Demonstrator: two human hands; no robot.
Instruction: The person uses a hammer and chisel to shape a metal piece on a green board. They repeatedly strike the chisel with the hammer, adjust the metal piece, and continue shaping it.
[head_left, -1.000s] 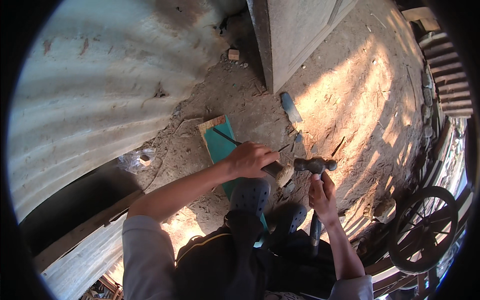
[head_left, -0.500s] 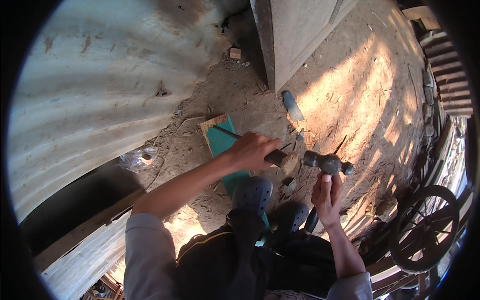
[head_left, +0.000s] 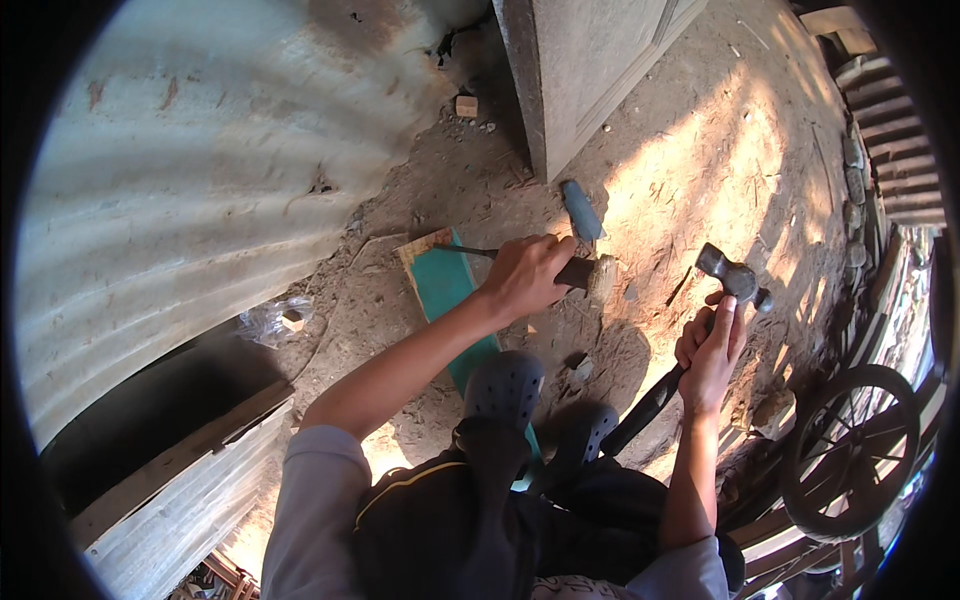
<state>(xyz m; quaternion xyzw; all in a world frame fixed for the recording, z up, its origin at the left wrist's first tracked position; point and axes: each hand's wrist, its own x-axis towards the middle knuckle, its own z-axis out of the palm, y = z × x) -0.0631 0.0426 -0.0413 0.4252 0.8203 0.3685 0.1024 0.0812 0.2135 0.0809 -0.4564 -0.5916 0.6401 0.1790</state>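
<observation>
"Two hands, both occupied. What do the fingers hold?"

"The left hand (head_left: 532,277) is wrapped around the handle of a chisel (head_left: 578,272), whose pale, frayed butt sticks out to the right."

"And the right hand (head_left: 711,350)?"

"Its fingers grip the shaft of a ball-peen hammer (head_left: 738,282) close under the head, thumb laid along it. The shaft slants back to just beside the right clog (head_left: 598,425)."

"Do the tools touch?"

"No, the hammer head is well apart from the chisel's butt."

"Where's the blade?"

"At the far end of the green plank (head_left: 440,285), between its two far corners, near the strip of bare wood. I can't tell whether it touches."

"What carries the plank?"

"The dirt floor (head_left: 370,290). The left clog (head_left: 502,388) overlaps the plank's nearer part."

"Farther out?"

"Off the plank's far right corner lies a flat grey strip (head_left: 581,210); well off its left edge, a clear plastic bag (head_left: 262,322) beside a small wood block (head_left: 292,320). Corrugated sheeting (head_left: 200,200) fills the left, and a spoked wheel (head_left: 797,450) stands at the right."
</observation>
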